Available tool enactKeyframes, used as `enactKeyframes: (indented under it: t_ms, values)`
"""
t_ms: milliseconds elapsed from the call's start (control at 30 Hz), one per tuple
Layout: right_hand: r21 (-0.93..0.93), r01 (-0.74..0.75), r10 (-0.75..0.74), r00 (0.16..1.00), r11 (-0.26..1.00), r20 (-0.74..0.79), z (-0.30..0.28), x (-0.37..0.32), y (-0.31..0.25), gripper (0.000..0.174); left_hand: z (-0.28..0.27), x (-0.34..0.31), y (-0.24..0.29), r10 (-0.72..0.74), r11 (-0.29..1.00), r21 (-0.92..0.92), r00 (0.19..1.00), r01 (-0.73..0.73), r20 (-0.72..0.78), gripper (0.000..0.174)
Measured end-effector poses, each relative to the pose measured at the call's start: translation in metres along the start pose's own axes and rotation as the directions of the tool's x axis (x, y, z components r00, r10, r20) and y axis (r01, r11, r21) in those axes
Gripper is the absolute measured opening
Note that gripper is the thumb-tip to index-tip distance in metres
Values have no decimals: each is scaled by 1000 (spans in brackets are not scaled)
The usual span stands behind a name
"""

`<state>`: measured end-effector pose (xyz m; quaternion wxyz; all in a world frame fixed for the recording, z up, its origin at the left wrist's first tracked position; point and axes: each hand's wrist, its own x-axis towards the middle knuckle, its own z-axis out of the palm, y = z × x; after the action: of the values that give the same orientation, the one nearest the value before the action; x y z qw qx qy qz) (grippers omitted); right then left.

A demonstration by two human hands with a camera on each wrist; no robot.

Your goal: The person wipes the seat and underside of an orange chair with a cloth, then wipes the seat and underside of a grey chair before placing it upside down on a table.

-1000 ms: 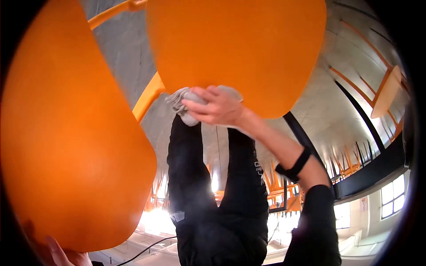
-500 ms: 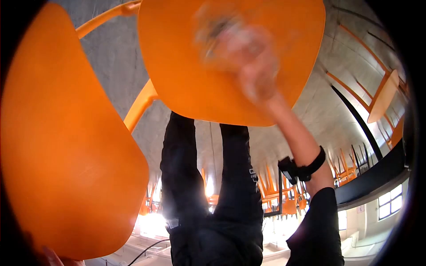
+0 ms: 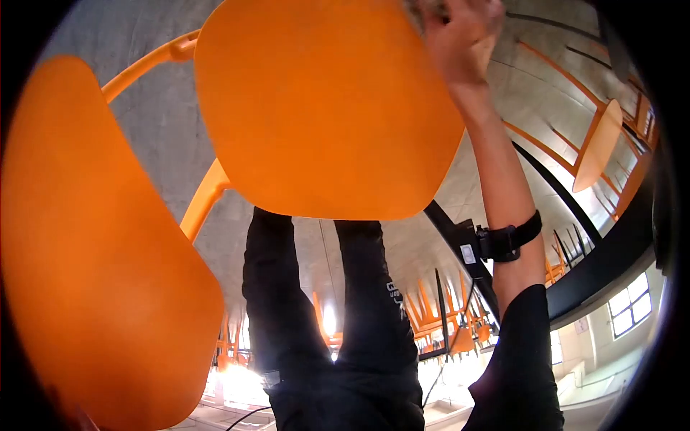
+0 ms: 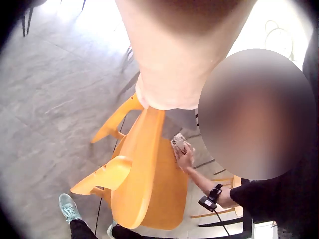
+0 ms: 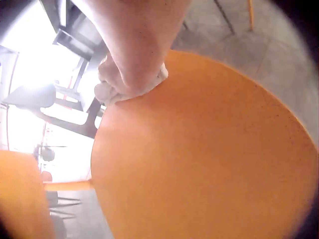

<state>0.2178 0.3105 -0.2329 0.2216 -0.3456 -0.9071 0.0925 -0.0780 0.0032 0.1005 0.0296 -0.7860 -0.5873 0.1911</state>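
cloth lies at the edge of the orange seat, gripped in the right hand. left hand is at the orange backrest; finger closure cannot be told.

A smooth grey floor with thin dark seams spreads beneath everything, pale with glare in patches. On it is 1 orange chair with a smooth, rounded seat and backrest, its backrest at the left; where its legs meet the floor is hidden. 2 pale teal shoes rest on the floor near that chair, 1 of them partly hidden. To the right stands a chair with orange legs and a pale orange panel.
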Motion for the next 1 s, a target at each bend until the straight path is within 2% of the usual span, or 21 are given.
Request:
enactKeyframes:
  t_ms: [33,67,100,133,167,233,300,367,400,500,567,633,667,733,800,867,900,1000]
  values:
    - [-97,-10,-5,987,995,-159,6,5,10,34,2,1,0,3,1000,-3,1000,-3,-10,47]
    - [178,-41,107,920,983,-376,22,5,10,34,4,1,0,3,1000,-4,1000,-3,-21,47]
    - [440,-7,268,802,898,-533,45,-1,-1,35,6,0,-1,4,1000,-6,999,-4,-46,47]
    - [216,-226,287,903,950,-319,34,-22,-6,38,9,4,-1,12,1000,0,999,-12,-39,47]
    - [-94,-298,291,953,950,-87,22,-42,-11,44,10,3,0,12,1000,0,999,-12,-38,47]
    - [38,-254,253,967,967,11,24,-95,-50,44,11,5,2,21,1000,13,999,-20,-41,48]
    - [135,-64,37,980,989,197,11,-155,-89,36,12,7,3,26,1000,10,999,-25,-38,48]
    - [246,145,-222,920,958,322,-11,-192,-114,30,13,8,4,25,1000,14,999,-24,-35,48]
    - [305,255,-358,864,917,354,-18,-191,-120,27,15,4,6,19,1000,18,999,-19,-39,49]
    - [368,320,-443,835,873,326,-15,-161,-92,17,19,2,3,16,1000,1,999,-16,-35,49]
    - [302,288,-379,874,909,305,-5,-115,-61,17,17,5,4,17,1000,-23,1000,-17,-12,50]
    - [147,305,-334,909,941,249,8,-63,-25,20,12,8,5,9,998,-56,1000,-8,19,50]
    - [144,194,-221,955,970,200,13,-39,-19,27,8,7,5,7,998,-68,999,-4,44,50]
    - [82,109,-116,989,991,95,24,-2,-5,37,-2,5,-1,-1,996,-91,995,10,100,51]
    - [-10,71,-71,997,997,9,22,19,-12,35,-14,4,-4,-4,994,-108,987,21,158,51]
    - [-52,-50,47,998,997,-47,6,29,-46,31,-21,2,-12,-8,990,-136,978,37,207,52]
    - [-88,-35,18,982,995,-188,26,22,-43,23,-27,1,-14,-15,988,-147,971,51,239,52]
    - [106,113,-109,993,988,-41,63,-16,-80,30,-48,3,-16,-17,982,-171,945,77,326,53]
